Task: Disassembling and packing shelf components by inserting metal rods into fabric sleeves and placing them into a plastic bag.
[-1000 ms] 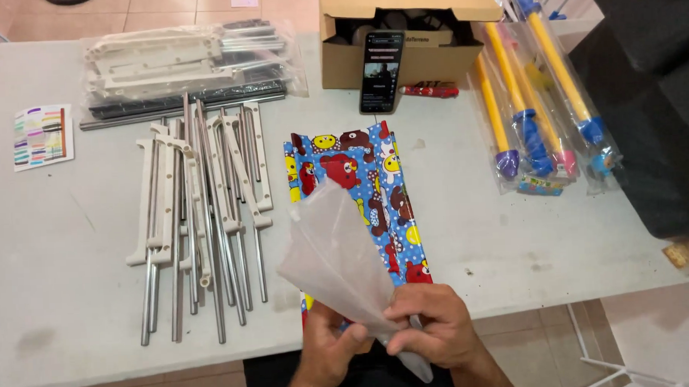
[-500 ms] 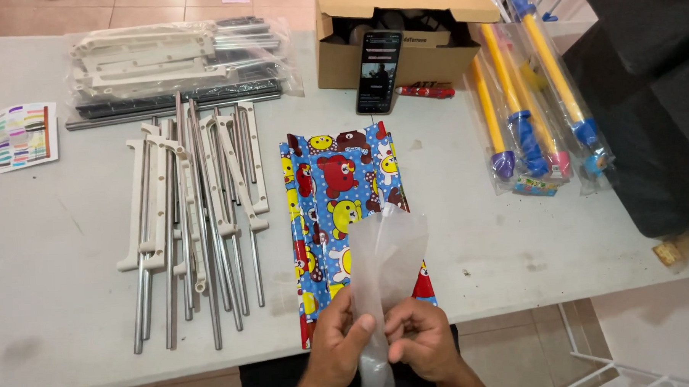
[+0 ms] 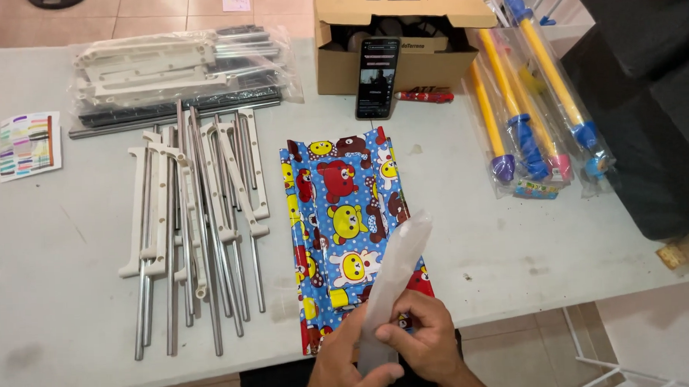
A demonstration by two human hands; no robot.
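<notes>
Where the bench (image 3: 50, 303) meets its near edge, both hands close on a clear plastic bag (image 3: 397, 272) that has been gathered into a narrow strip: the left hand (image 3: 343, 365) pinches its lower end from the left, the right hand (image 3: 426, 343) wraps fingers (image 3: 401, 338) over it from the right, and both sets of fingers are curled tight on the plastic. The bag rises from the hands and leans up and to the right, its upper end free above a blue cartoon-print sheet (image 3: 338, 224) that lies flat on the bench just beyond the hands (bears in yellow, red and brown on a dotted ground). Left of the sheet lies a loose spread of metal rods and white plastic brackets (image 3: 193, 222), laid roughly lengthwise from near to far. Farther left, near the bench's left edge, sits a small card with coloured stripes (image 3: 28, 145). Beyond the rods, a clear-wrapped bundle of white parts and dark bars (image 3: 180, 69) rests at the far left. Far centre, a phone (image 3: 377, 78) leans upright against an open cardboard box (image 3: 400, 31), with a red marker (image 3: 425, 96) lying just right of it. To the right, long yellow-and-blue toys in clear sleeves (image 3: 524, 96) run from far to near.
</notes>
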